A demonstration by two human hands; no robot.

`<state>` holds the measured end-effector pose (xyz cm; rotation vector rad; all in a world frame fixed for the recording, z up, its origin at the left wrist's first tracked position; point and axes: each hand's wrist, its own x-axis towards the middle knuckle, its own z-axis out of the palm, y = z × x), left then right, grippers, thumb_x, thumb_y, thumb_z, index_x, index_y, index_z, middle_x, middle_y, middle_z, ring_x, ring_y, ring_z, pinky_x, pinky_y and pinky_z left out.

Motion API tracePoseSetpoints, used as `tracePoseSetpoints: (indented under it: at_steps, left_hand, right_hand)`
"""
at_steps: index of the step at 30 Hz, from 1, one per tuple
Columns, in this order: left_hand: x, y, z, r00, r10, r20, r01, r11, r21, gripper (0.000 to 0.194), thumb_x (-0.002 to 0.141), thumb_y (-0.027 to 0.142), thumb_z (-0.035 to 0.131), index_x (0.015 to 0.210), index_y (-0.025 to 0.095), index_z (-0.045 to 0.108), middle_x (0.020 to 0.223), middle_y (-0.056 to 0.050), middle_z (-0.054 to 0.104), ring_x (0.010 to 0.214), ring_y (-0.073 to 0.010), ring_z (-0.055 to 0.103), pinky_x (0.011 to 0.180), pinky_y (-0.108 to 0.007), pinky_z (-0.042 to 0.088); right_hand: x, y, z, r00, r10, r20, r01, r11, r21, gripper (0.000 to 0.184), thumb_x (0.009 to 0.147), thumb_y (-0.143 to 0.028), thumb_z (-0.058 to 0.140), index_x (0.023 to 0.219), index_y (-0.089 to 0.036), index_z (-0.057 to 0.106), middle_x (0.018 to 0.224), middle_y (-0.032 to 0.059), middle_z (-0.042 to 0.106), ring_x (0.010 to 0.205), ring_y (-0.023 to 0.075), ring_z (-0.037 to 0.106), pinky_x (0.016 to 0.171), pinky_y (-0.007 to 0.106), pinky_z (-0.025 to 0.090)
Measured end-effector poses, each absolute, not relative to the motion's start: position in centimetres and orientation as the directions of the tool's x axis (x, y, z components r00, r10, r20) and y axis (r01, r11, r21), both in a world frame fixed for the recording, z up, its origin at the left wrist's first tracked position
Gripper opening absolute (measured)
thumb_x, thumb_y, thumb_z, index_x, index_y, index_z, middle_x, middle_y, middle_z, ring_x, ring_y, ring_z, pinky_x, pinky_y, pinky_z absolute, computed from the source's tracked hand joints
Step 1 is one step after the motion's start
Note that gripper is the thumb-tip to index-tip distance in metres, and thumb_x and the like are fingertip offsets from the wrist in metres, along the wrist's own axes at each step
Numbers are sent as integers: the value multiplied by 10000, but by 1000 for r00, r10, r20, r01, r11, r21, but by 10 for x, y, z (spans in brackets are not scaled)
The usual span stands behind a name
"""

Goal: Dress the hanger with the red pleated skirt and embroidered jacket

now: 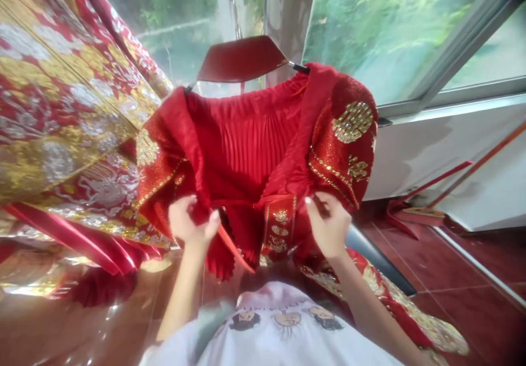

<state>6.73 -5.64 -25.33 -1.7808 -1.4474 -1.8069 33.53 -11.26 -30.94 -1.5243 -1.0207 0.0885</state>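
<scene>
A red jacket [230,136] with a pleated inside and gold embroidery hangs, front parted, on a hanger with a broad red collar-like piece [246,59]. My left hand [189,221] is at its left front edge, the thumb held apart from the curled fingers. From beside that thumb an orange-red ribbon [234,245] slants down. Bent fingers of my right hand [329,226] close on the right front edge, next to an embroidered band [280,223]. Fabric partly hides those fingertips. A thin red cord or edge [279,198] runs across the opening.
Large gold, silver and red embroidered cloth [66,92] hangs at left, with shiny red fabric [94,240] below. Windows [394,32] stand behind. A red dustpan [400,218] and long handles lean at right over the tiled floor [472,311]. Another embroidered piece [435,327] lies lower right.
</scene>
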Motion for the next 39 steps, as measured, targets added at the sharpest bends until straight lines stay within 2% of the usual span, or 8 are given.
tracePoseSetpoints:
  at_steps: [5, 9, 14, 17, 22, 27, 35, 39]
  left_hand:
    - [78, -54, -244, -237, 653, 720, 793, -298, 532, 149, 790, 304, 599, 821, 166, 550, 656, 21, 515, 572, -118, 476, 584, -234, 371]
    - [74, -91, -214, -217, 511, 832, 738, -472, 482, 119, 748, 176, 619, 689, 174, 515, 540, 65, 371, 484, -80, 347, 496, -208, 285]
    - [124, -117, -192, 3, 467, 884, 651, -672, 352, 135, 788, 130, 627, 745, 182, 511, 603, 55, 416, 514, -74, 339, 505, -211, 281]
    - [150, -86, -193, 140, 568, 811, 518, -740, 428, 159, 840, 147, 574, 729, 178, 464, 614, 49, 431, 538, -79, 375, 541, -209, 316]
    - [148, -48, -199, 215, 664, 716, 429, -723, 542, 242, 888, 273, 571, 717, 180, 427, 611, 50, 417, 548, -82, 386, 550, -204, 317]
    - [140, -46, -205, 222, 647, 729, 517, -712, 475, 203, 873, 219, 554, 725, 180, 421, 626, 44, 426, 563, -90, 397, 582, -208, 321]
    - [135, -40, -212, 174, 661, 730, 521, -691, 501, 216, 694, 94, 537, 637, 184, 349, 579, 51, 364, 532, -92, 346, 552, -223, 281]
    - [133, -40, -206, 178, 710, 681, 375, -689, 621, 238, 654, 108, 510, 578, 182, 297, 538, 54, 288, 513, -87, 270, 521, -238, 231]
  right_hand:
    - [329, -88, -271, 558, 655, 510, 556, 161, -816, 364, 786, -515, 609, 803, -153, 631, 693, 48, 644, 560, 145, 555, 598, 276, 451]
    - [323, -110, -248, 552, 407, 728, 730, 186, -658, 268, 852, -373, 562, 658, -187, 558, 622, 32, 598, 570, 154, 546, 595, 298, 438]
    - [287, -133, -227, 90, 293, 952, 730, 631, -264, 96, 840, -135, 579, 827, -230, 582, 775, 21, 654, 712, 155, 619, 666, 293, 512]
    - [273, -105, -234, 58, 349, 935, 605, 733, -311, 121, 862, -109, 536, 865, -209, 604, 870, 36, 671, 776, 146, 627, 696, 273, 515]
    - [267, -58, -263, 165, 582, 796, 459, 669, -584, 114, 874, -167, 505, 782, -179, 571, 758, 19, 610, 721, 138, 567, 665, 260, 461]
    - [252, -69, -278, 307, 532, 789, 430, 662, -614, 176, 890, -169, 457, 730, -170, 531, 750, 32, 570, 719, 138, 549, 664, 272, 455]
    - [306, -95, -195, 296, 52, 954, 851, 438, -288, 149, 842, -241, 572, 983, -200, 596, 981, 83, 613, 1018, 233, 593, 928, 445, 465]
    - [335, -57, -104, 29, 270, 962, 902, 408, -142, 270, 842, -343, 608, 1004, -128, 630, 1043, 78, 642, 1073, 204, 577, 1022, 426, 390]
